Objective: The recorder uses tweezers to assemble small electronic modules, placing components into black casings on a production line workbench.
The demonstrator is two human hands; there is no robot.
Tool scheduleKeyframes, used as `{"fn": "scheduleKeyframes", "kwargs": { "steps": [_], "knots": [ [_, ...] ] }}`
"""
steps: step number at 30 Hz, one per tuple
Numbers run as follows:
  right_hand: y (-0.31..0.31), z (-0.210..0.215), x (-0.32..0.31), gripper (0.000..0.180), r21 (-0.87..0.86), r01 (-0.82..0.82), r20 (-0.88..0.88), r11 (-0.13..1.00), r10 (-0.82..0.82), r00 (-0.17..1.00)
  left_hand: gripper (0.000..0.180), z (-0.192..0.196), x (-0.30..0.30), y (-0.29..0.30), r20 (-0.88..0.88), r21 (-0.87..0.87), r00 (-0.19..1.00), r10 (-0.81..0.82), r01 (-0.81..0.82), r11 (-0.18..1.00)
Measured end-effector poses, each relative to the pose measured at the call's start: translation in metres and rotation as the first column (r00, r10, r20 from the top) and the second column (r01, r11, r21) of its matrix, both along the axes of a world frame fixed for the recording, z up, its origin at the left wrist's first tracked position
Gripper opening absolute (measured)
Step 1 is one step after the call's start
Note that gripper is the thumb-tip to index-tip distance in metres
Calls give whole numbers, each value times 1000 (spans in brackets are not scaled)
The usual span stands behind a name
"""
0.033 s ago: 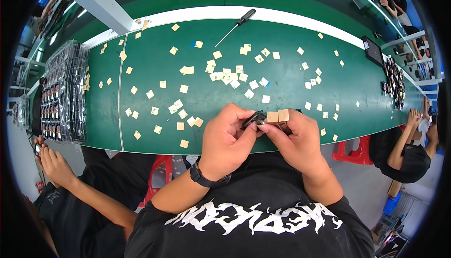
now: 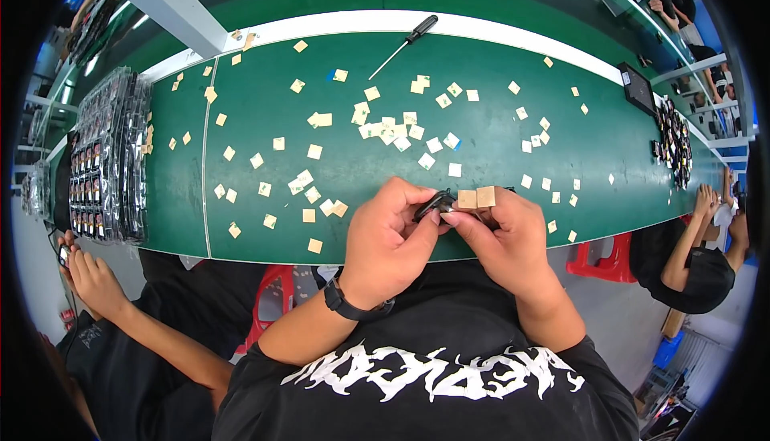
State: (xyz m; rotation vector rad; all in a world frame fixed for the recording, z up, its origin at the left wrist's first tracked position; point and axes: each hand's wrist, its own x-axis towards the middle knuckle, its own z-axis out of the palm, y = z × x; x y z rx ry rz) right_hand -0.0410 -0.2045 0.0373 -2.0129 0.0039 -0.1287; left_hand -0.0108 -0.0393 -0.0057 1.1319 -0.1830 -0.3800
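Observation:
My left hand (image 2: pixel 389 236) and my right hand (image 2: pixel 501 236) meet at the near edge of the green table (image 2: pixel 497 160). Both pinch a small black part (image 2: pixel 433 200) between their fingertips. Two tan square pads (image 2: pixel 476 198) sit side by side on top of my right fingers, touching the part. A black watch (image 2: pixel 349 303) is on my left wrist. Several more tan square pads (image 2: pixel 389 128) lie scattered over the table, densest just beyond my hands.
A black-handled screwdriver (image 2: pixel 409 40) lies at the table's far edge. Stacks of bagged black parts (image 2: pixel 108 160) fill the left end, and a heap of black parts (image 2: pixel 674 148) the right end. Co-workers sit at my left (image 2: pixel 92 280) and right (image 2: pixel 690 264). A red stool (image 2: pixel 597 260) stands nearby.

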Motion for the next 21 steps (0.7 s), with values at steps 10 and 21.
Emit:
{"fn": "scheduleKeyframes", "kwargs": {
  "steps": [10,21],
  "knots": [
    [0,-4,3,10,136,37,-72,990,-28,997,21,-3,1,5,14,-33,998,-69,69,997],
    [3,-7,15,11,417,209,-322,885,-71,944,26,-11,3,11,11,-112,994,-112,113,987]
  ]
}}
